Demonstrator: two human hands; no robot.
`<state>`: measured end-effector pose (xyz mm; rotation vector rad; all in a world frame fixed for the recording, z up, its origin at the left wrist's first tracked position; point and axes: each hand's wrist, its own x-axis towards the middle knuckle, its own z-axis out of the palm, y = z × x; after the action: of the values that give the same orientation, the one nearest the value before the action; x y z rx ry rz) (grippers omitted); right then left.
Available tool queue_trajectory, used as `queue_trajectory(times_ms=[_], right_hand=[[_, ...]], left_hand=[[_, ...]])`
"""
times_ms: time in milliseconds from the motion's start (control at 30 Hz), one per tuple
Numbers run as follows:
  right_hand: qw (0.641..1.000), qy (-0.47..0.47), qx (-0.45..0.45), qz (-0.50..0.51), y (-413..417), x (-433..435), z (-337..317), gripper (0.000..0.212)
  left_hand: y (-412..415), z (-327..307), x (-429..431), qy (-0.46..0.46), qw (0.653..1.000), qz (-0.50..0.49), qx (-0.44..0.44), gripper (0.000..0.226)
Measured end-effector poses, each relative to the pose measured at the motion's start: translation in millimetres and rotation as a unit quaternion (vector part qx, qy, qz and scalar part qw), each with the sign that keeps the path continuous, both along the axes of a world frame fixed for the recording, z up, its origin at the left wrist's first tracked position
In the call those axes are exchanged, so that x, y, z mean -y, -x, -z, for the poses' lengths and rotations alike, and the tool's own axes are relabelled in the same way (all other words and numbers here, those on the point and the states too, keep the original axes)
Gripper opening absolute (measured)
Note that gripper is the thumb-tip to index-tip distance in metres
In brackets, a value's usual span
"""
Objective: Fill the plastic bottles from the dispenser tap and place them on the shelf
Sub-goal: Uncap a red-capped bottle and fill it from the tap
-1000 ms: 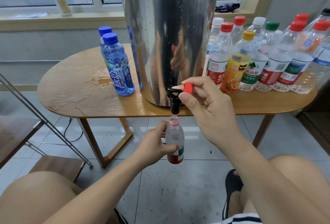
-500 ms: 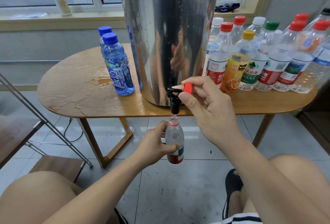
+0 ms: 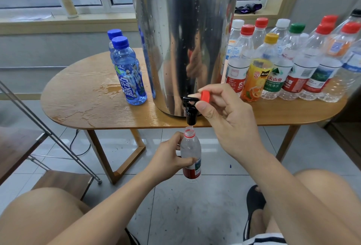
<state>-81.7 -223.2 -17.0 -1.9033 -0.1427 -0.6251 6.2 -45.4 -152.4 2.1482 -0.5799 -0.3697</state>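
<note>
Wet wooden table [image 3: 88,88] ahead. My left hand [image 3: 168,158] wraps its fingers round the bottle [image 3: 190,151] mid-body, mouth under the tap [image 3: 191,116]. My right hand [image 3: 230,123] holds the red cap [image 3: 205,96], forefinger on the lever [image 3: 189,99]. I judge the bottle thin-walled, crushable, probably wet: grip firm above the label.

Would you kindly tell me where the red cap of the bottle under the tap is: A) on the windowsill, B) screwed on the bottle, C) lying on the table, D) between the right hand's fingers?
D: the right hand pinches the red cap beside the tap, and the bottle is uncapped.
</note>
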Motion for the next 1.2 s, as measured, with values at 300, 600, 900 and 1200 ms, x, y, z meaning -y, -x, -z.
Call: queue_trajectory(times_ms=[300, 600, 900, 1200], right_hand=[[1.000, -0.002, 0.004, -0.002, 0.1, -0.7, 0.3, 0.033], [1.000, -0.004, 0.015, -0.006, -2.2, 0.6, 1.4, 0.031], [0.999, -0.013, 0.037, 0.006, -0.2, 9.0, 11.2, 0.027], [0.981, 0.124, -0.148, 0.024, 7.5, 27.0, 50.6, 0.023]], left_hand=[[-0.8, 1.8, 2.4, 0.006, 1.000, 0.005, 0.003, 0.060], [-0.3, 1.4, 3.1, 0.009, 1.000, 0.004, -0.002, 0.059], [1.4, 2.1, 3.7, -0.002, 1.000, 0.012, 0.004, 0.059], [11.1, 2.1, -6.5, 0.016, 1.000, 0.014, 0.022, 0.049]])
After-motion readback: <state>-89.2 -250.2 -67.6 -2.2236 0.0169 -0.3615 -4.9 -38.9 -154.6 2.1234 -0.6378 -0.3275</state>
